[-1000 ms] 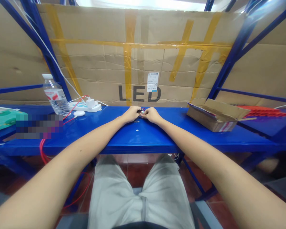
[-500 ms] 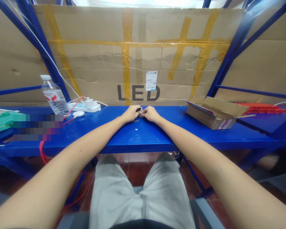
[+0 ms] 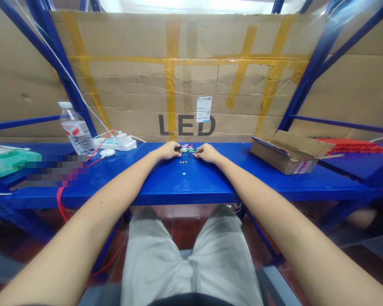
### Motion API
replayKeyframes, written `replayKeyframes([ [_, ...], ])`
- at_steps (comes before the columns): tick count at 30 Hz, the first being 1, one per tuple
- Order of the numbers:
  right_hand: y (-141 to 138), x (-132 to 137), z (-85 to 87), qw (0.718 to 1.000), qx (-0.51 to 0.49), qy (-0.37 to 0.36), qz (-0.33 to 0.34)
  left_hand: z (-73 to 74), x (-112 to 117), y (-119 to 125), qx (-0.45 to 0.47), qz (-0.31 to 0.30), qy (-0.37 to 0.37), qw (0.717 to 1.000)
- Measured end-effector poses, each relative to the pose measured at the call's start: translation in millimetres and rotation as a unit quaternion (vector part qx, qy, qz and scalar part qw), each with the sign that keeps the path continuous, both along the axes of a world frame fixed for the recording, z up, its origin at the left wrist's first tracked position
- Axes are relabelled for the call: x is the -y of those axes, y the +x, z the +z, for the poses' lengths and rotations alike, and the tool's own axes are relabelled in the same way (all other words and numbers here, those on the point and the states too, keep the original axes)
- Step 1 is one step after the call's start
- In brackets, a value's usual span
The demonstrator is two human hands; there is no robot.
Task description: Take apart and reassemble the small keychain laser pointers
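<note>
My left hand [image 3: 169, 150] rests on the blue shelf top [image 3: 210, 182] with its fingers curled around a small dark piece I cannot name. My right hand [image 3: 206, 152] lies a little to the right, fingers pinched on a small dark ring. Between the two hands sits a small pile of coloured clips [image 3: 188, 148], green and purple. A few tiny round metal parts [image 3: 182, 161] lie on the shelf just in front of the hands, and one pale dot [image 3: 184, 174] lies nearer me.
A water bottle [image 3: 77, 129], a white power strip [image 3: 117, 141] with a red cable and a white puck stand at the left. An open cardboard box [image 3: 289, 153] sits at the right, red trays [image 3: 354, 147] beyond it. Taped cardboard marked LED forms the back wall.
My hands were pressed together over the small parts; they have now drawn apart, uncovering the coloured clips between them.
</note>
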State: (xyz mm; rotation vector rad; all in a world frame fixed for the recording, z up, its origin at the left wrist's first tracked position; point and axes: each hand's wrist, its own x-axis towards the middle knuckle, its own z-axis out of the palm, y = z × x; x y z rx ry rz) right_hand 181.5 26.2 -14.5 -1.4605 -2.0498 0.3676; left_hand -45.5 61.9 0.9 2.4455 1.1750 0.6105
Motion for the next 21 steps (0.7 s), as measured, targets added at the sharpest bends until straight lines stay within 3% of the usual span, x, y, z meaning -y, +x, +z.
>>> replayKeyframes([
  [9,3,-2,0.8,1.0,-0.017,-0.013,0.007,8.0,1,-2,-0.062,-0.011,0.007,0.998],
  [21,6,3,6.0,0.998,-0.02,-0.054,0.032,10.1,6,-2,0.001,0.001,-0.024,1.0],
])
